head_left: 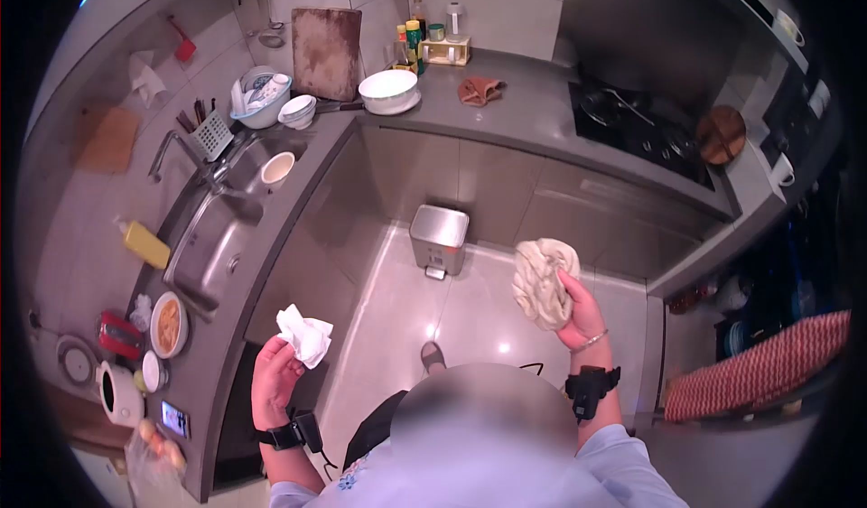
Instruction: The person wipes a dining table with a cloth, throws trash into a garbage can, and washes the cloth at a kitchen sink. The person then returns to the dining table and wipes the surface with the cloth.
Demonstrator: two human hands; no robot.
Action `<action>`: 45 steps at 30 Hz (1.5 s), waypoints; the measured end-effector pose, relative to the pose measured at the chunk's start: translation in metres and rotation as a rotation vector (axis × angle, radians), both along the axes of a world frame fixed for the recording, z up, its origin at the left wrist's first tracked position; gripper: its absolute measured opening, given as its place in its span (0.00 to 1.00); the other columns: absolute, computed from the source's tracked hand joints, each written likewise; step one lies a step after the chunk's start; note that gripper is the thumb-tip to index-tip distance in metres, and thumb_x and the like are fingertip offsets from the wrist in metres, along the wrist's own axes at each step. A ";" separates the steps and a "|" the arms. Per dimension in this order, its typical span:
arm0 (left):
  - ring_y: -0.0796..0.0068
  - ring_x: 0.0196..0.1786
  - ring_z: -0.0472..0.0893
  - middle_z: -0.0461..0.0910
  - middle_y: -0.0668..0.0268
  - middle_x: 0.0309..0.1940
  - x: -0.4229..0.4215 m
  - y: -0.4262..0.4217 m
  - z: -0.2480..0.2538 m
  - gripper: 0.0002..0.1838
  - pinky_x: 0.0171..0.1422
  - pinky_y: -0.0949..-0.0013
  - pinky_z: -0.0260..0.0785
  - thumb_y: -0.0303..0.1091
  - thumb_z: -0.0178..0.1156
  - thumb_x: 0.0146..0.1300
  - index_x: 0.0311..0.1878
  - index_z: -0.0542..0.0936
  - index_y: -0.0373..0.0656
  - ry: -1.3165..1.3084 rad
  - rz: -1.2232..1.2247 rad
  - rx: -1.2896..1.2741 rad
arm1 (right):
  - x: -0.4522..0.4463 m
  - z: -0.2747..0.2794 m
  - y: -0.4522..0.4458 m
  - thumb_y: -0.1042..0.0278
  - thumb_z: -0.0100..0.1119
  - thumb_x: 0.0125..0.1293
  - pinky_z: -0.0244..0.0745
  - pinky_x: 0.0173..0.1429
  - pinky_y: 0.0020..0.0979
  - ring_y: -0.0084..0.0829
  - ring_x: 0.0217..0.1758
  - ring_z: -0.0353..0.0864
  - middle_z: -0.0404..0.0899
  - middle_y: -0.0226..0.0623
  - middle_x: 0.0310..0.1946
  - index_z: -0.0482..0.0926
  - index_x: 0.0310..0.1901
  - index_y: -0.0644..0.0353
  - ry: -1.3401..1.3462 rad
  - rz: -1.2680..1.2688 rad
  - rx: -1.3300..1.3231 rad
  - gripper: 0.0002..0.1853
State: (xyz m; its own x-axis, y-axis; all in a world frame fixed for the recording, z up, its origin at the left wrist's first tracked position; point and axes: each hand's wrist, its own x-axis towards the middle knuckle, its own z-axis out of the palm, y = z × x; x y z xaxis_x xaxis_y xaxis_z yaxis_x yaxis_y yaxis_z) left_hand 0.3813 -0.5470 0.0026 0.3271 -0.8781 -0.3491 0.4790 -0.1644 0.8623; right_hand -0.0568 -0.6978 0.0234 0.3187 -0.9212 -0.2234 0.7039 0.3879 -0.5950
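My left hand [275, 377] is closed on a crumpled white tissue [307, 336], its fingers pinching the lower left edge. My right hand [582, 311] grips a bunched beige cloth [544, 282], thumb on top and the other fingers hidden beneath. Both hands are held out over the floor, well apart from each other. Beyond them and between them stands a metal pedal bin [439, 237] with its lid down.
To the left, the counter holds a double sink [217, 246], a bowl of food [169, 325] and a phone [175, 419]. Along the back are a white bowl [389, 90], a brown cloth [480, 91] and a black stove [632, 124]. A red patterned cloth [759, 368] hangs at right.
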 end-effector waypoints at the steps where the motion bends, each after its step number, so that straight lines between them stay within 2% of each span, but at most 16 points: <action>1: 0.83 0.27 0.73 0.78 0.71 0.30 0.012 -0.033 -0.007 0.09 0.31 0.78 0.65 0.29 0.58 0.62 0.45 0.76 0.40 0.015 0.005 -0.005 | 0.001 -0.005 -0.022 0.65 0.46 0.71 0.68 0.67 0.44 0.41 0.64 0.71 0.70 0.45 0.62 0.63 0.65 0.63 0.015 0.005 -0.005 0.23; 4: 0.83 0.26 0.73 0.76 0.71 0.28 0.027 -0.121 -0.019 0.06 0.30 0.78 0.65 0.29 0.58 0.62 0.42 0.77 0.41 -0.093 -0.110 0.025 | 0.004 -0.015 -0.078 0.64 0.46 0.71 0.66 0.67 0.45 0.41 0.65 0.70 0.69 0.44 0.63 0.63 0.66 0.61 0.098 -0.136 -0.011 0.23; 8: 0.84 0.27 0.72 0.76 0.72 0.28 0.023 -0.240 -0.009 0.05 0.32 0.79 0.64 0.29 0.58 0.63 0.41 0.77 0.41 -0.080 -0.214 0.085 | 0.005 -0.016 -0.147 0.62 0.46 0.71 0.67 0.67 0.45 0.41 0.65 0.70 0.68 0.43 0.63 0.62 0.66 0.60 0.120 -0.135 0.036 0.24; 10: 0.85 0.27 0.72 0.77 0.73 0.29 0.025 -0.288 -0.020 0.05 0.32 0.79 0.64 0.29 0.60 0.63 0.41 0.77 0.42 -0.035 -0.324 0.082 | 0.006 -0.030 -0.180 0.62 0.46 0.71 0.67 0.67 0.45 0.41 0.64 0.70 0.69 0.42 0.63 0.62 0.66 0.60 0.112 -0.143 0.075 0.24; 17: 0.87 0.24 0.71 0.77 0.75 0.27 0.044 -0.389 -0.072 0.04 0.30 0.80 0.63 0.30 0.63 0.61 0.37 0.78 0.44 -0.067 -0.301 0.270 | 0.021 -0.067 -0.311 0.63 0.47 0.70 0.67 0.66 0.45 0.41 0.64 0.70 0.68 0.42 0.63 0.62 0.66 0.60 0.159 -0.105 0.118 0.24; 24: 0.87 0.25 0.71 0.76 0.77 0.26 0.036 -0.457 -0.167 0.05 0.30 0.82 0.65 0.33 0.66 0.59 0.35 0.79 0.46 0.000 -0.363 0.557 | 0.049 -0.095 -0.396 0.64 0.50 0.69 0.66 0.67 0.41 0.41 0.64 0.70 0.69 0.44 0.62 0.60 0.66 0.64 0.276 0.027 0.254 0.26; 27: 0.86 0.27 0.74 0.76 0.75 0.28 0.023 -0.474 -0.209 0.07 0.34 0.80 0.71 0.35 0.67 0.58 0.36 0.79 0.46 0.012 -0.382 0.684 | 0.056 -0.114 -0.409 0.64 0.51 0.68 0.66 0.67 0.41 0.41 0.64 0.71 0.69 0.44 0.63 0.61 0.66 0.64 0.343 0.121 0.313 0.27; 30: 0.80 0.31 0.79 0.78 0.70 0.31 0.010 -0.492 -0.259 0.13 0.37 0.73 0.77 0.36 0.67 0.58 0.42 0.77 0.44 0.076 -0.442 0.697 | 0.063 -0.118 -0.419 0.65 0.52 0.68 0.66 0.67 0.42 0.40 0.64 0.70 0.68 0.43 0.63 0.60 0.66 0.64 0.384 0.111 0.361 0.28; 33: 0.76 0.31 0.80 0.78 0.67 0.33 -0.013 -0.507 -0.307 0.16 0.38 0.72 0.78 0.35 0.66 0.58 0.46 0.74 0.42 0.086 -0.480 0.758 | 0.057 -0.124 -0.415 0.65 0.53 0.67 0.65 0.67 0.41 0.40 0.65 0.69 0.67 0.43 0.64 0.60 0.67 0.64 0.424 0.083 0.389 0.29; 35: 0.74 0.32 0.81 0.78 0.64 0.33 -0.028 -0.521 -0.329 0.19 0.37 0.69 0.79 0.36 0.65 0.58 0.47 0.72 0.38 0.116 -0.479 0.711 | 0.049 -0.124 -0.414 0.64 0.52 0.68 0.64 0.67 0.42 0.40 0.65 0.68 0.66 0.43 0.64 0.59 0.67 0.64 0.454 0.054 0.417 0.29; 37: 0.73 0.33 0.81 0.78 0.62 0.35 -0.047 -0.521 -0.390 0.18 0.39 0.67 0.79 0.35 0.64 0.58 0.47 0.72 0.38 0.228 -0.455 0.655 | 0.042 -0.121 -0.412 0.64 0.52 0.67 0.64 0.67 0.43 0.41 0.66 0.68 0.66 0.43 0.65 0.58 0.68 0.63 0.476 0.042 0.445 0.30; 39: 0.72 0.35 0.80 0.78 0.64 0.36 -0.068 -0.539 -0.397 0.16 0.41 0.67 0.77 0.35 0.63 0.58 0.47 0.73 0.40 0.188 -0.461 0.688 | 0.035 -0.126 -0.402 0.64 0.52 0.68 0.64 0.67 0.44 0.41 0.66 0.68 0.65 0.44 0.65 0.57 0.68 0.64 0.504 -0.015 0.458 0.30; 41: 0.80 0.24 0.77 0.77 0.67 0.26 -0.090 -0.555 -0.418 0.07 0.26 0.73 0.72 0.32 0.62 0.55 0.37 0.79 0.41 0.212 -0.389 0.654 | 0.033 -0.124 -0.400 0.65 0.51 0.68 0.64 0.67 0.44 0.41 0.66 0.68 0.65 0.44 0.66 0.57 0.68 0.64 0.514 -0.035 0.441 0.30; 42: 0.80 0.22 0.76 0.77 0.67 0.24 -0.100 -0.560 -0.436 0.08 0.22 0.73 0.69 0.31 0.62 0.54 0.36 0.79 0.40 0.144 -0.377 0.654 | 0.032 -0.125 -0.401 0.65 0.51 0.68 0.64 0.67 0.44 0.42 0.66 0.67 0.64 0.45 0.66 0.57 0.68 0.64 0.518 -0.054 0.423 0.30; 43: 0.78 0.22 0.77 0.77 0.65 0.24 -0.104 -0.572 -0.430 0.09 0.23 0.73 0.70 0.32 0.64 0.53 0.35 0.79 0.38 0.004 -0.450 0.666 | 0.030 -0.127 -0.402 0.65 0.51 0.68 0.64 0.67 0.44 0.42 0.66 0.67 0.64 0.45 0.66 0.57 0.68 0.64 0.519 -0.052 0.427 0.30; 45: 0.76 0.22 0.77 0.78 0.65 0.24 -0.114 -0.572 -0.445 0.11 0.23 0.71 0.70 0.35 0.66 0.53 0.33 0.79 0.38 -0.175 -0.346 0.548 | 0.030 -0.124 -0.400 0.65 0.51 0.68 0.64 0.67 0.44 0.42 0.66 0.67 0.64 0.45 0.66 0.57 0.68 0.64 0.517 -0.076 0.453 0.30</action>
